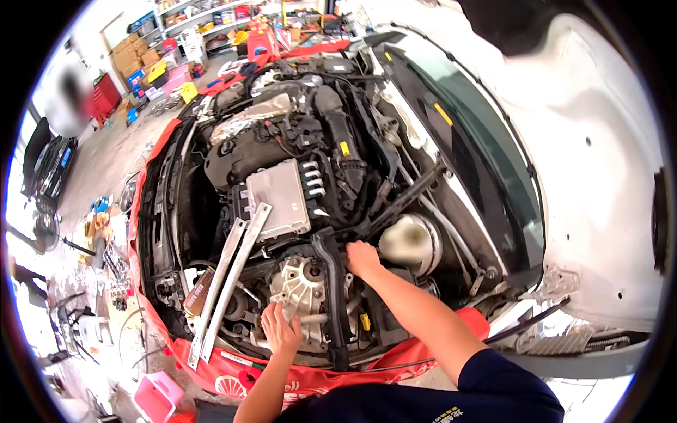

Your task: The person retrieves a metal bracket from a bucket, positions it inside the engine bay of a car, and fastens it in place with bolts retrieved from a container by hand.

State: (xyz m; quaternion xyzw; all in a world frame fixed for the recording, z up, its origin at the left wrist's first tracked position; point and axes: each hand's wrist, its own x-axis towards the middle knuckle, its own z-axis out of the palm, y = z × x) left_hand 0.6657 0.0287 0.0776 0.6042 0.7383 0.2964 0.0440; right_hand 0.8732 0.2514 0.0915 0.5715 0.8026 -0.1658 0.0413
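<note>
My right hand (363,259) reaches into the engine bay, beside a long black ribbed channel (330,282). Its fingers are curled downward, and what they grip is hidden. Nearer the front edge, my left hand (281,329) lies with fingers apart over a silver cast-metal housing (300,280), seeming to rest on its lower part. To the right of my right hand sits a round whitish canister (405,244). A flat silver finned module (278,197) is mounted ahead of both hands.
Two long metal bars (236,282) lean across the bay, next to a small brown box (199,290). Red fender covers (233,381) drape the car's edge. The raised hood (606,141) is at right. A pink bin (158,396) stands on the floor; cluttered shelves (204,17) line the back.
</note>
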